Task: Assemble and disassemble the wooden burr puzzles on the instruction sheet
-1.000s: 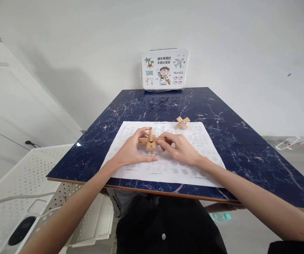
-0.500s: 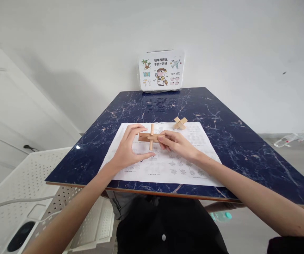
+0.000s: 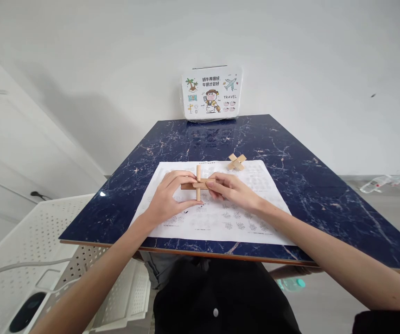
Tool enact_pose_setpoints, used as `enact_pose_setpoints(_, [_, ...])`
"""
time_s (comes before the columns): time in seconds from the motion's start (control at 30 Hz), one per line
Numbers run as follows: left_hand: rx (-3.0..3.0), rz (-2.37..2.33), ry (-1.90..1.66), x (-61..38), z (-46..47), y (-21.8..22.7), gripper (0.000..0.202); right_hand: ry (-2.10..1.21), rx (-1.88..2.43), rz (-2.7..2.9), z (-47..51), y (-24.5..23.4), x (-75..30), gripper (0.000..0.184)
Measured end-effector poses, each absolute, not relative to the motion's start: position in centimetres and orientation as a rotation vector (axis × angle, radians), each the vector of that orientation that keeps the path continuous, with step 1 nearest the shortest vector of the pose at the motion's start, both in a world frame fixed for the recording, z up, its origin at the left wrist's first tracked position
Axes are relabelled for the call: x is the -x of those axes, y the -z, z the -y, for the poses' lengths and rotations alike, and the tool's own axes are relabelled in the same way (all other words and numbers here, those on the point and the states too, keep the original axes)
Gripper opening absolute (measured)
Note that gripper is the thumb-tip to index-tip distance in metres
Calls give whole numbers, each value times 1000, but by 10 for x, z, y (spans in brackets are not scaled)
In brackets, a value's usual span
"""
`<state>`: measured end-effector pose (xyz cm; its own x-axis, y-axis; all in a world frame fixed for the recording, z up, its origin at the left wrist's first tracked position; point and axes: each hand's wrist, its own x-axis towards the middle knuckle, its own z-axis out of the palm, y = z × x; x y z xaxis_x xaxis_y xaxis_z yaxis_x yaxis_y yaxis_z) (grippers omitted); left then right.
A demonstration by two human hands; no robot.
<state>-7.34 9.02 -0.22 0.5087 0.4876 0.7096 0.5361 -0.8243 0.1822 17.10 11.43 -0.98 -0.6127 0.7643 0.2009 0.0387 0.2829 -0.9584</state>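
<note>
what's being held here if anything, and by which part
The wooden assembly: the right hand pinches its right end; the left hand curls around its left side, whether gripping cannot be told.

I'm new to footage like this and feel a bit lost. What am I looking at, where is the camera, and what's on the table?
There's no machine here: these are a person's two bare hands, seen by one camera worn on the head, looking forward and down. The right hand holds a brown wooden cross of interlocking bars. The left hand curves around its other side; whether it grips is hard to tell. Below lies a white printed paper sheet on a dark blue, marble-patterned table. A smaller, pale wooden cross sits at the sheet's far edge. At the table's far end stands a white rectangular case with cartoon prints.
</note>
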Motion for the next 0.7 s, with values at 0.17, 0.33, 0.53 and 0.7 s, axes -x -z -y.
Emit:
enact_pose_setpoints(0.17, [2667, 956, 1210, 74, -90, 2, 48, -1306, 695, 1917, -113, 7, -171, 42])
enact_pose_setpoints(0.33, [2673, 1071, 1330, 73, -88, 0, 71, -1313, 665, 1891, -111, 6, -171, 43])
enact_pose_setpoints(0.53, [2760, 1121, 1424, 72, -88, 1, 103, -1322, 627, 1919, -112, 8, -173, 39])
enact_pose_setpoints(0.7, [2859, 1162, 1352, 72, -87, 0, 103, -1369, 600, 1961, -111, 7, -173, 39])
